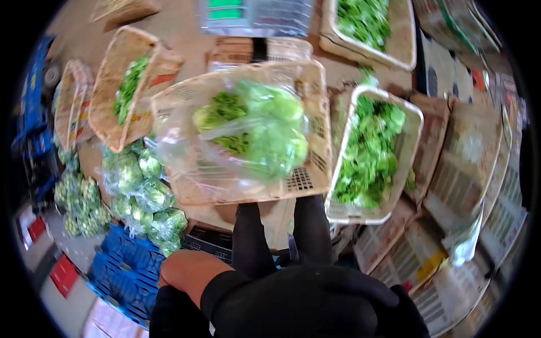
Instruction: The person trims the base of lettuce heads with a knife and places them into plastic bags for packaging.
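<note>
Nearest crate (317, 115), 12 o'clock: matt plastic, slotted
Bag (256, 132) inside it: thin, glossy, see-through plastic
Pallet (125, 271), 8 o'clock: hard plastic, slight sheen
Trousers (313, 231), 6 o'clock: matt cloth

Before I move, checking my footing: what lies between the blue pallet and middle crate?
In the head view, bagged vegetables lie between the blue pallet and middle crate.

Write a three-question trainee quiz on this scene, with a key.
1. True or false: the pale crate just right of the central crate holds leafy greens.

2. What does the central crate hold?
A. Orange carrots
B. Bagged green vegetables
C. Glass bottles

3. Fill in: in the picture, the wrapped round vegetables lie to the ____ of the central crate.

Key: 1. True. 2. B. 3. Left.
</note>
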Tool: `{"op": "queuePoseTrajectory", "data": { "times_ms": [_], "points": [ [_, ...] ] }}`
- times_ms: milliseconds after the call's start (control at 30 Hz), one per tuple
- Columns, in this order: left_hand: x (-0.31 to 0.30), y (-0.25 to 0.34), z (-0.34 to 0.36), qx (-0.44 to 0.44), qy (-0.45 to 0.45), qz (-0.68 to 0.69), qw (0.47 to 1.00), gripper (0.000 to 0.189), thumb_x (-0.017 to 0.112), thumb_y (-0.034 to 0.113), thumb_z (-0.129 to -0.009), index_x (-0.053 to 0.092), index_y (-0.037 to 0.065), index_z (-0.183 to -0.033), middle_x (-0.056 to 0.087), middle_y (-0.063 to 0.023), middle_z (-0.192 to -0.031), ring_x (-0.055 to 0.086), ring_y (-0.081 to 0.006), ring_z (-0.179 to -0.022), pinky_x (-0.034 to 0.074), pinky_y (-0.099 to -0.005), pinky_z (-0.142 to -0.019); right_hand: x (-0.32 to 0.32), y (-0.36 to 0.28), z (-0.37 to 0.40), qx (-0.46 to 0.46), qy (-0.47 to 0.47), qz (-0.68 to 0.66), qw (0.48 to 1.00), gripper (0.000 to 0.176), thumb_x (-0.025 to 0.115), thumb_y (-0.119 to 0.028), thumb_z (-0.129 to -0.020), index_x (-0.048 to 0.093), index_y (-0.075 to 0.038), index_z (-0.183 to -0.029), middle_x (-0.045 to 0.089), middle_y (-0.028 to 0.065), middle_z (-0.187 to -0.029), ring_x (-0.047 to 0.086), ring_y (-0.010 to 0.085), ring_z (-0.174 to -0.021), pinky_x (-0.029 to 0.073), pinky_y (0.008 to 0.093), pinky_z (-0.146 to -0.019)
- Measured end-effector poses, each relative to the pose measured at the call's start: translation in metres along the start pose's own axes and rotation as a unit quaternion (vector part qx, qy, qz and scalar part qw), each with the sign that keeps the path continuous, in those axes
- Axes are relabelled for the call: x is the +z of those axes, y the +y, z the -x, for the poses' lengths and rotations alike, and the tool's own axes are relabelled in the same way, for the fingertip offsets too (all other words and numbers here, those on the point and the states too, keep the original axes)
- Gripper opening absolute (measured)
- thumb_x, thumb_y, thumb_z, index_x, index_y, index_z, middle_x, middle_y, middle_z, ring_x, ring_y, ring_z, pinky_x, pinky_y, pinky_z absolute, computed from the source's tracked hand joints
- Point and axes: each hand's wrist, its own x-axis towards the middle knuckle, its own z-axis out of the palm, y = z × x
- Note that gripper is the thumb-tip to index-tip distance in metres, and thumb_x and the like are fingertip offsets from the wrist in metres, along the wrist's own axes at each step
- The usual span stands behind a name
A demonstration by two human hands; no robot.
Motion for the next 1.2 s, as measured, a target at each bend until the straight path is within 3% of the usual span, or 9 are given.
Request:
{"op": "queuePoseTrajectory", "data": {
  "times_ms": [200, 333, 567, 800, 967, 1067, 1100, 1167, 1200],
  "points": [
    [0.045, -0.055, -0.013, -0.292, -0.325, -0.043, 0.898, 0.018, 0.059, 0.009, -0.074, 0.061, -0.002, -0.088, 0.062, -0.0160, -0.073, 0.063, -0.0208, -0.078, 0.050, -0.0304, -0.067, -0.043, 0.017, 0.029, 0.022, 0.071, -0.094, 0.993, 0.024, 0.057, -0.020, -0.081, 0.054, -0.002, -0.097, 0.055, 0.0057, -0.090, 0.051, 0.0135, -0.084, 0.042, 0.0288, -0.077],
    [0.130, -0.168, 0.027, -0.515, -0.058, 0.028, 0.855, 0.032, 0.049, 0.000, -0.079, 0.049, -0.004, -0.111, 0.057, -0.0151, -0.106, 0.055, -0.0196, -0.100, 0.043, -0.0295, -0.087, -0.116, 0.061, 0.024, -0.070, 0.370, -0.057, 0.925, 0.018, 0.060, -0.018, -0.078, 0.053, -0.004, -0.087, 0.050, 0.0016, -0.079, 0.048, 0.0109, -0.073, 0.041, 0.0285, -0.066],
    [0.183, -0.405, 0.146, -0.649, -0.046, 0.024, 0.759, 0.036, 0.052, 0.004, -0.081, 0.046, -0.004, -0.116, 0.054, -0.0134, -0.111, 0.051, -0.0199, -0.103, 0.041, -0.0300, -0.089, -0.301, 0.128, 0.025, -0.195, 0.534, -0.238, 0.788, 0.039, 0.051, 0.001, -0.078, 0.048, 0.003, -0.116, 0.058, 0.0109, -0.103, 0.057, 0.0212, -0.096, 0.044, 0.0295, -0.083],
    [0.260, -0.583, 0.237, -0.354, -0.453, -0.184, 0.797, 0.033, 0.059, 0.009, -0.078, 0.053, 0.003, -0.110, 0.055, -0.0187, -0.106, 0.052, -0.0337, -0.099, 0.042, -0.0344, -0.086, -0.542, 0.237, -0.004, -0.090, 0.782, 0.160, 0.596, 0.059, 0.055, 0.001, -0.064, 0.043, 0.000, -0.122, 0.048, 0.0220, -0.118, 0.044, 0.0358, -0.110, 0.034, 0.0389, -0.096],
    [0.299, -0.681, 0.246, -0.126, -0.498, -0.212, 0.831, 0.034, 0.057, 0.010, -0.080, 0.052, 0.004, -0.113, 0.055, -0.0167, -0.111, 0.050, -0.0324, -0.105, 0.038, -0.0363, -0.091, -0.613, 0.244, -0.049, -0.127, 0.787, 0.206, 0.567, 0.061, 0.057, -0.001, -0.064, 0.042, -0.002, -0.124, 0.048, 0.0233, -0.116, 0.042, 0.0417, -0.109, 0.033, 0.0423, -0.097],
    [0.324, -0.713, 0.235, -0.039, -0.523, -0.229, 0.820, 0.038, 0.058, 0.007, -0.077, 0.050, 0.005, -0.114, 0.054, -0.0163, -0.112, 0.048, -0.0328, -0.107, 0.038, -0.0379, -0.092, -0.563, 0.255, -0.076, -0.106, 0.773, 0.248, 0.575, 0.053, 0.057, -0.002, -0.067, 0.050, -0.010, -0.118, 0.046, 0.0204, -0.120, 0.044, 0.0419, -0.107, 0.036, 0.0440, -0.095],
    [0.336, -0.712, 0.239, -0.031, -0.540, -0.218, 0.812, 0.037, 0.057, 0.005, -0.077, 0.051, 0.005, -0.113, 0.051, -0.0159, -0.116, 0.048, -0.0328, -0.107, 0.038, -0.0380, -0.092, -0.538, 0.257, -0.092, -0.199, 0.690, -0.095, 0.689, 0.047, 0.055, -0.001, -0.068, 0.053, -0.010, -0.114, 0.046, 0.0191, -0.122, 0.044, 0.0407, -0.108, 0.037, 0.0434, -0.094],
    [0.351, -0.712, 0.263, 0.018, -0.605, -0.175, 0.776, 0.038, 0.056, 0.010, -0.077, 0.051, 0.006, -0.114, 0.047, -0.0143, -0.122, 0.046, -0.0318, -0.110, 0.038, -0.0373, -0.093, -0.494, 0.237, -0.091, -0.267, 0.548, -0.107, 0.786, 0.040, 0.051, 0.003, -0.069, 0.057, -0.010, -0.107, 0.046, 0.0162, -0.124, 0.045, 0.0365, -0.111, 0.038, 0.0405, -0.094],
    [0.361, -0.707, 0.275, 0.028, -0.656, -0.171, 0.734, 0.040, 0.056, 0.012, -0.076, 0.050, 0.007, -0.115, 0.046, -0.0136, -0.124, 0.045, -0.0310, -0.112, 0.036, -0.0373, -0.094, -0.478, 0.219, -0.073, -0.237, 0.526, 0.222, 0.786, 0.038, 0.050, 0.005, -0.070, 0.058, -0.009, -0.105, 0.047, 0.0146, -0.124, 0.045, 0.0334, -0.113, 0.038, 0.0382, -0.094]
  ]
}}
